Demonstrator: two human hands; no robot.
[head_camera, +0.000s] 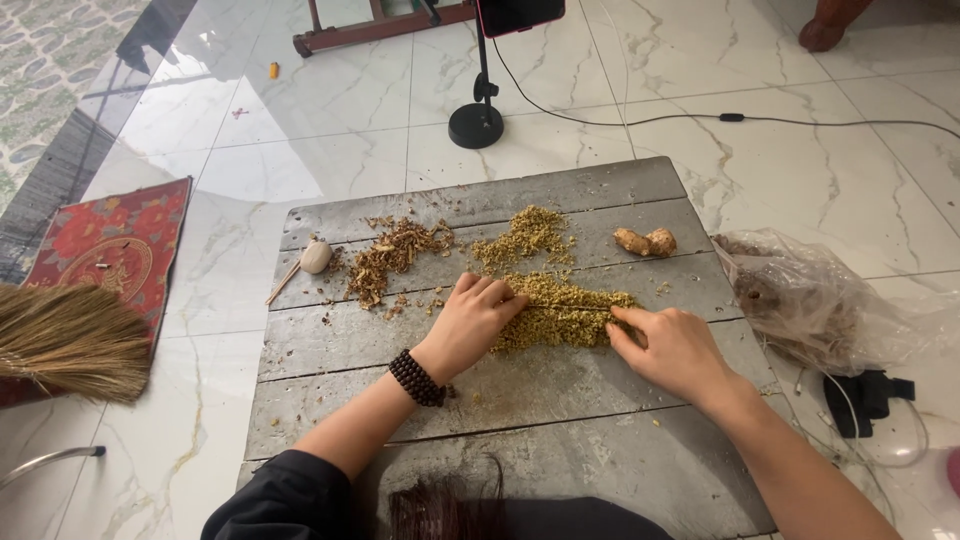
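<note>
Gathering step: left hand (470, 322) and right hand (672, 347), grips released and flat, are pressing the chopped herb pile (560, 310) together on the table (520, 400); further compacting calls for even inward pressure.

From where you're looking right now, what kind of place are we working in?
Probably a room in a home, with work done at floor level: a low grey wooden board lies on a glossy marble-tile floor, a straw broom and a red patterned mat beside it.
</note>
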